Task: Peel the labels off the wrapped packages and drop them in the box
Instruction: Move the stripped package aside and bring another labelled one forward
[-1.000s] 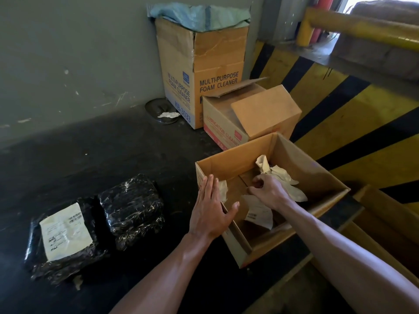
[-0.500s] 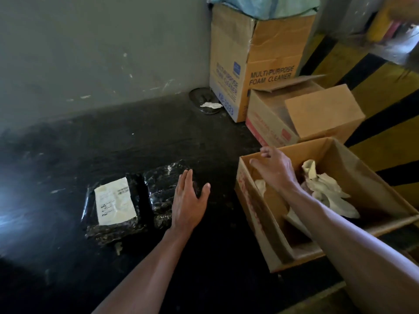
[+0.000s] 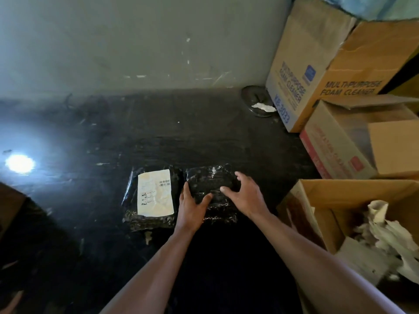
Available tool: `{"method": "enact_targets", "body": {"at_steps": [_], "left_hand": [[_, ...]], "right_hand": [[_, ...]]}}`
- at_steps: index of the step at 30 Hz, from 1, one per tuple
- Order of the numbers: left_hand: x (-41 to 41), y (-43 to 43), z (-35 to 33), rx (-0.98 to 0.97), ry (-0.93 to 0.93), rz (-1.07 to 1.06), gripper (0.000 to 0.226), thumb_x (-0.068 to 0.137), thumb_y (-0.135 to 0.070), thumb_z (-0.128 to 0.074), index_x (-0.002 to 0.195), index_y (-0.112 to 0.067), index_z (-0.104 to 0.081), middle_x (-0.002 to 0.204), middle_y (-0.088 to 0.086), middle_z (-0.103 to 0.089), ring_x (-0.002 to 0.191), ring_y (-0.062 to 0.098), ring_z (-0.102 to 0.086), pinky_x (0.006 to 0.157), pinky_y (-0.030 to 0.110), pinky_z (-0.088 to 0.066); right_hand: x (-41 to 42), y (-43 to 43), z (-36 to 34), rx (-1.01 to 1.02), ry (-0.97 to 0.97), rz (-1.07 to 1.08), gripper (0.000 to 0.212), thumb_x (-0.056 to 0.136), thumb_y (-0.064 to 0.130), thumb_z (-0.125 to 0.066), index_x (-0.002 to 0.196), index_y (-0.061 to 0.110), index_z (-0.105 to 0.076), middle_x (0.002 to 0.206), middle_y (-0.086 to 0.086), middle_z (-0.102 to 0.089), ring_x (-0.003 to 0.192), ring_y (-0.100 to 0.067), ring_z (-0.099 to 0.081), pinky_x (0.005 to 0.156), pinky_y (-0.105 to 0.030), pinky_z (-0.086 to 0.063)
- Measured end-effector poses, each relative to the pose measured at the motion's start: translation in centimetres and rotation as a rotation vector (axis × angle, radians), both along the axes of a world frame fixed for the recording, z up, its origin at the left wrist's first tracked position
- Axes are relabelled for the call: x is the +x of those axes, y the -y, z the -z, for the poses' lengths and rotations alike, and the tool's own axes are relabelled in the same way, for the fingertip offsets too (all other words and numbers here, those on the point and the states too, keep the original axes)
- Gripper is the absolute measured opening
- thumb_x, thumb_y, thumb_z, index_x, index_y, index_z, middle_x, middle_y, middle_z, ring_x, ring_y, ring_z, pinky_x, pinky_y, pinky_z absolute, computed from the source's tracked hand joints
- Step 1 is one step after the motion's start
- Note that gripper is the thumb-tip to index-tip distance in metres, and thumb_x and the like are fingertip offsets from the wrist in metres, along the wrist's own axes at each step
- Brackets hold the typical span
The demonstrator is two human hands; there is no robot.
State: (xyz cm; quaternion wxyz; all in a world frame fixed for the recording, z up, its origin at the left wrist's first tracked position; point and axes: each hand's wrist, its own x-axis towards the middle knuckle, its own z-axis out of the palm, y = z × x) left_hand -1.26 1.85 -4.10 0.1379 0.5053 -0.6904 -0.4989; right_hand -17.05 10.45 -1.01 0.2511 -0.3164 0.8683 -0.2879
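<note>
Two black shrink-wrapped packages lie side by side on the dark floor. The left package carries a white label on its top. The right package shows no label on its upper face. My left hand rests on that package's near left corner, fingers spread. My right hand is over its right side, fingers apart and curved, and holds nothing. The open cardboard box stands at the right with several crumpled peeled labels inside.
A tall foam-cleaner carton and a smaller open carton stand against the wall at the back right. A round metal lid with a paper scrap lies beside them. A bright glare spot shows on the floor at left.
My right hand left the box and came across to the unlabelled package. My left hand moved forward onto it too. The view swung left.
</note>
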Motion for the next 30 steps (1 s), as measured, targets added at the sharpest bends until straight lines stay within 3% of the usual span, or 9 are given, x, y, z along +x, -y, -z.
{"method": "enact_targets", "body": {"at_steps": [4, 13, 15, 18, 21, 24, 27, 30], "left_hand": [[0.5, 0.2, 1.4, 0.038, -0.048, 0.007, 0.097, 0.089, -0.053, -0.066, 0.159, -0.030, -0.003, 0.161, 0.002, -0.029, 0.145, 0.020, -0.032, 0.116, 0.038, -0.031], [2.3, -1.5, 1.0, -0.037, -0.110, 0.081, 0.095, 0.088, -0.056, -0.065, 0.159, -0.033, -0.005, 0.163, -0.008, -0.024, 0.149, 0.013, -0.024, 0.119, 0.043, -0.030], [3.5, -2.6, 0.6, -0.048, -0.112, 0.088, 0.093, 0.087, -0.052, -0.068, 0.158, -0.035, -0.011, 0.159, -0.013, -0.029, 0.144, 0.008, -0.030, 0.115, 0.035, -0.033], [5.8, -5.4, -0.1, -0.052, -0.137, 0.097, 0.084, 0.084, -0.050, -0.071, 0.149, -0.051, -0.018, 0.140, -0.027, -0.043, 0.125, -0.010, -0.044, 0.095, 0.010, -0.040], [8.5, -8.5, 0.8, -0.017, -0.155, 0.078, 0.080, 0.080, -0.053, -0.072, 0.140, -0.063, -0.019, 0.135, -0.032, -0.047, 0.122, -0.015, -0.047, 0.094, 0.009, -0.042], [11.3, -11.7, 2.6, 0.043, -0.144, 0.039, 0.089, 0.080, -0.052, -0.075, 0.151, -0.051, -0.022, 0.148, -0.023, -0.043, 0.132, -0.004, -0.045, 0.107, 0.024, -0.043], [13.3, -14.0, 4.1, 0.085, -0.085, 0.008, 0.093, 0.082, -0.039, -0.079, 0.155, -0.040, -0.020, 0.154, -0.016, -0.038, 0.137, 0.001, -0.039, 0.107, 0.020, -0.038], [14.2, -14.9, 5.1, 0.112, -0.045, 0.000, 0.094, 0.082, -0.034, -0.080, 0.155, -0.039, -0.021, 0.155, -0.012, -0.039, 0.138, 0.003, -0.039, 0.107, 0.021, -0.039]], "right_hand": [[1.2, -0.3, 2.8, 0.006, 0.032, 0.035, 0.096, 0.080, 0.067, -0.065, 0.157, 0.025, -0.024, 0.158, -0.005, -0.034, 0.145, -0.022, -0.030, 0.112, -0.038, -0.032], [3.6, -3.1, 3.8, -0.153, 0.143, 0.158, 0.100, 0.076, 0.066, -0.070, 0.156, 0.023, -0.026, 0.155, -0.005, -0.040, 0.142, -0.021, -0.038, 0.113, -0.039, -0.037], [4.7, -4.8, 3.9, -0.168, 0.148, 0.164, 0.100, 0.075, 0.068, -0.069, 0.155, 0.025, -0.028, 0.152, -0.002, -0.044, 0.139, -0.018, -0.041, 0.111, -0.040, -0.040], [6.8, -8.1, 4.1, -0.174, 0.153, 0.177, 0.094, 0.077, 0.062, -0.071, 0.154, 0.027, -0.031, 0.152, 0.002, -0.044, 0.139, -0.014, -0.040, 0.110, -0.033, -0.037], [9.4, -11.6, 4.7, -0.191, 0.170, 0.183, 0.088, 0.078, 0.056, -0.074, 0.152, 0.028, -0.036, 0.149, 0.005, -0.047, 0.136, -0.010, -0.042, 0.107, -0.025, -0.033], [12.0, -14.6, 5.8, -0.195, 0.193, 0.191, 0.090, 0.075, 0.057, -0.076, 0.151, 0.027, -0.038, 0.149, 0.005, -0.048, 0.136, -0.009, -0.043, 0.109, -0.026, -0.035], [14.0, -16.8, 7.1, -0.165, 0.200, 0.204, 0.093, 0.073, 0.060, -0.075, 0.151, 0.027, -0.039, 0.151, 0.003, -0.046, 0.137, -0.010, -0.042, 0.112, -0.032, -0.037], [15.1, -17.8, 7.8, -0.127, 0.212, 0.212, 0.093, 0.073, 0.060, -0.075, 0.152, 0.028, -0.038, 0.153, 0.002, -0.043, 0.139, -0.011, -0.040, 0.111, -0.029, -0.035]]}}
